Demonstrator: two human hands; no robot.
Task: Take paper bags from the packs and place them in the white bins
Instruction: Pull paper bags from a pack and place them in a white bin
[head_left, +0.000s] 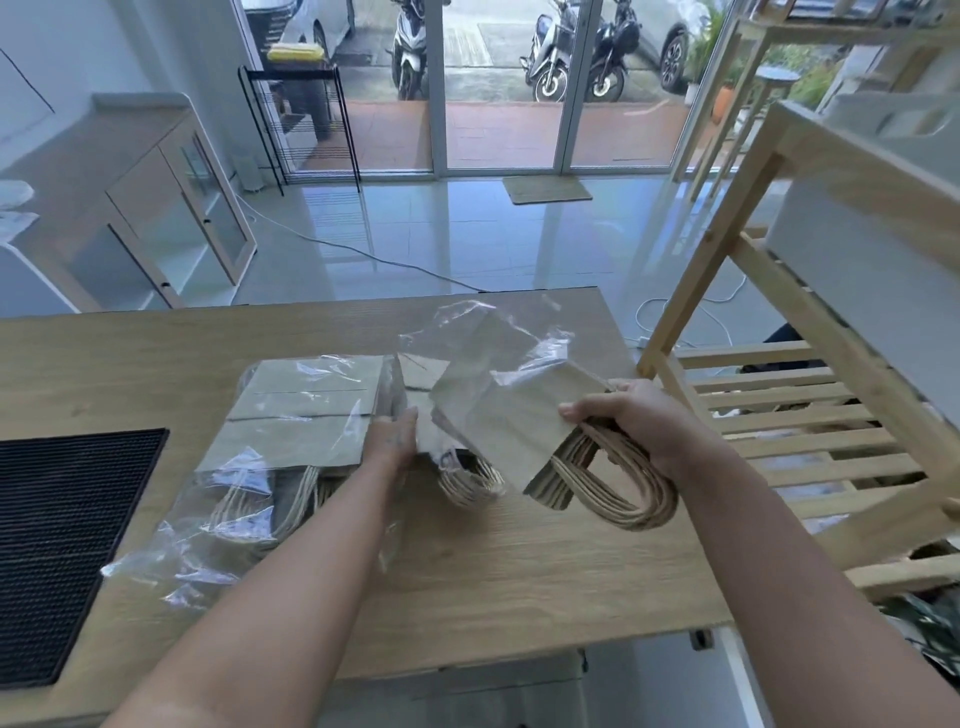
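A pack of brown paper bags (306, 415) in clear plastic lies on the wooden table (519, 571), left of centre. My right hand (631, 418) grips a stack of flat brown paper bags (514, 415) near their twisted handles (618, 488), lifted and tilted above the table, with clear wrap (493, 332) loose over the far end. My left hand (397, 436) presses on the remaining bags and plastic (421, 415) between the pack and the lifted stack. A white bin (857, 291) sits on the wooden shelf at the right.
A black mesh mat (62, 545) lies on the table's left side. A slatted wooden shelf unit (800, 431) stands close against the table's right edge. Beyond the table are a tiled floor, a cabinet (171, 208) and glass doors.
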